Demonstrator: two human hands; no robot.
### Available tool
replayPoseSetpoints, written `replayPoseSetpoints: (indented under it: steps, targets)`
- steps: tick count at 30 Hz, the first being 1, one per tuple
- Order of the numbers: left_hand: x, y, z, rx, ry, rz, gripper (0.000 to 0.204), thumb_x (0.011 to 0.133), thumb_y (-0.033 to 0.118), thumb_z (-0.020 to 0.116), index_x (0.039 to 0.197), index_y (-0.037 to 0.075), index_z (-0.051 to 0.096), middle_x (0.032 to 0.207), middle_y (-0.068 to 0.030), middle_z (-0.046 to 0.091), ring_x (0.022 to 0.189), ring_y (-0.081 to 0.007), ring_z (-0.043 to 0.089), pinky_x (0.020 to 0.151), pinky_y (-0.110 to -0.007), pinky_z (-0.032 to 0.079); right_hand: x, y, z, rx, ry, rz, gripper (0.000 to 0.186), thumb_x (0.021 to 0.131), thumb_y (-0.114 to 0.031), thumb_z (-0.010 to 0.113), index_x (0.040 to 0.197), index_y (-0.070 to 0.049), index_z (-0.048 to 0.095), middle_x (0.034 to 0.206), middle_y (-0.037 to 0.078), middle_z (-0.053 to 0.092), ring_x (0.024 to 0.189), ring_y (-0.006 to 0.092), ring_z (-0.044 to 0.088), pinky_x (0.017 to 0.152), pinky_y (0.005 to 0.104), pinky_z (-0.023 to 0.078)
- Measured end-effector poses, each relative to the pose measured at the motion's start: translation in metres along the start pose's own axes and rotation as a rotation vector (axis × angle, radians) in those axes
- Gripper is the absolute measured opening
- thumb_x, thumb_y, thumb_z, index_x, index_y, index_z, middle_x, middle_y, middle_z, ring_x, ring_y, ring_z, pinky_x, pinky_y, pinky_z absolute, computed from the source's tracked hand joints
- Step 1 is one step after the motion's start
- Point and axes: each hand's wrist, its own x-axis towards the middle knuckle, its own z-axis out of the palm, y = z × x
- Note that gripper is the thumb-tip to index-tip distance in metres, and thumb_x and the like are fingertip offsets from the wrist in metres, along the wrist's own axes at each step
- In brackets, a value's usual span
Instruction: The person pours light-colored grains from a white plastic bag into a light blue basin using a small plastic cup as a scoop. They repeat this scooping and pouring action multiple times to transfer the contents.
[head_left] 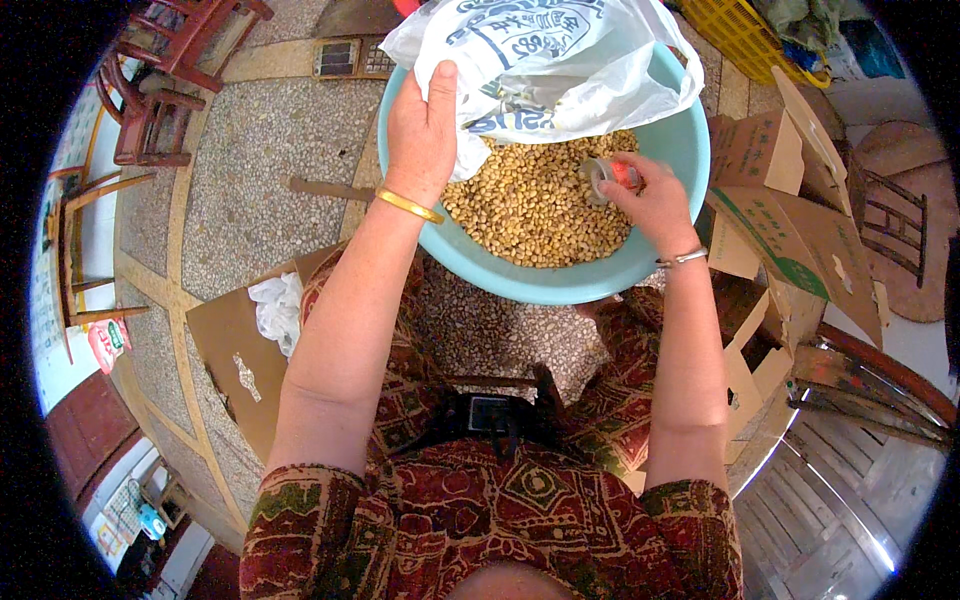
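A light-blue plastic tub holds many small yellowish kernels. My left hand grips a white plastic bag with blue printing at the tub's upper left, thumb on the bag's outside; the bag spreads over the back part of the tub. My right hand is closed on a small translucent cup with red at its fingertip side, held low at the right part of the kernels. Whether the cup has kernels in it I cannot tell.
Open cardboard boxes crowd the right side. Flattened cardboard with a white crumpled bag lies at lower left. Red wooden chairs stand upper left, a yellow crate upper right. Speckled floor surrounds the tub.
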Motion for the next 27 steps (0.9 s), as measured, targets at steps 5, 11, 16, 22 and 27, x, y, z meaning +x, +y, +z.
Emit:
replayPoseSetpoints:
  steps: [5,11,16,22,27]
  targets:
    - [-0.002,0.004,0.001,-0.029,-0.009,-0.037,0.041,0.094,0.035,0.043,0.109,-0.002,0.053,0.095,-0.0114,0.062,0.088,-0.0194,0.058,0.078,-0.03,0.044,-0.005,-0.012,0.009,-0.089,-0.097,-0.04,0.044,0.069,-0.032,0.073,0.103,-0.007,0.062,0.091,0.015,0.059,0.08,0.0288,0.058,0.073,0.0358,0.048]
    - [0.001,-0.002,-0.003,0.002,-0.009,0.008,0.042,0.094,0.035,0.042,0.11,-0.002,0.054,0.096,-0.012,0.062,0.088,-0.0189,0.058,0.077,-0.03,0.044,0.004,-0.013,-0.008,0.398,-0.285,0.255,0.047,0.076,-0.033,0.07,0.11,-0.004,0.058,0.088,0.005,0.06,0.074,0.0126,0.056,0.066,0.0274,0.047]
    - [-0.002,0.006,-0.005,0.004,-0.053,-0.048,0.043,0.094,0.036,0.041,0.107,-0.002,0.055,0.091,-0.0121,0.062,0.084,-0.0195,0.058,0.075,-0.03,0.044,0.004,-0.023,-0.022,0.809,-0.291,0.306,0.044,0.082,-0.03,0.064,0.113,-0.001,0.055,0.093,0.002,0.059,0.076,0.0104,0.056,0.062,0.0243,0.047]
    - [-0.017,0.013,-0.002,-0.044,-0.121,-0.106,0.045,0.095,0.037,0.04,0.106,-0.004,0.056,0.09,-0.0124,0.062,0.083,-0.0185,0.057,0.075,-0.029,0.044,0.015,-0.048,-0.013,0.981,0.092,0.167,0.043,0.08,-0.027,0.067,0.112,-0.001,0.055,0.093,0.004,0.06,0.079,0.0111,0.058,0.064,0.0232,0.048]
    - [-0.02,0.014,0.003,-0.169,-0.142,-0.123,0.047,0.095,0.037,0.04,0.109,-0.004,0.055,0.096,-0.0106,0.062,0.088,-0.0167,0.056,0.079,-0.028,0.044,0.031,-0.039,0.01,0.451,0.335,-0.067,0.046,0.072,-0.02,0.074,0.112,-0.005,0.056,0.099,0.007,0.058,0.08,0.0154,0.059,0.065,0.0264,0.051]
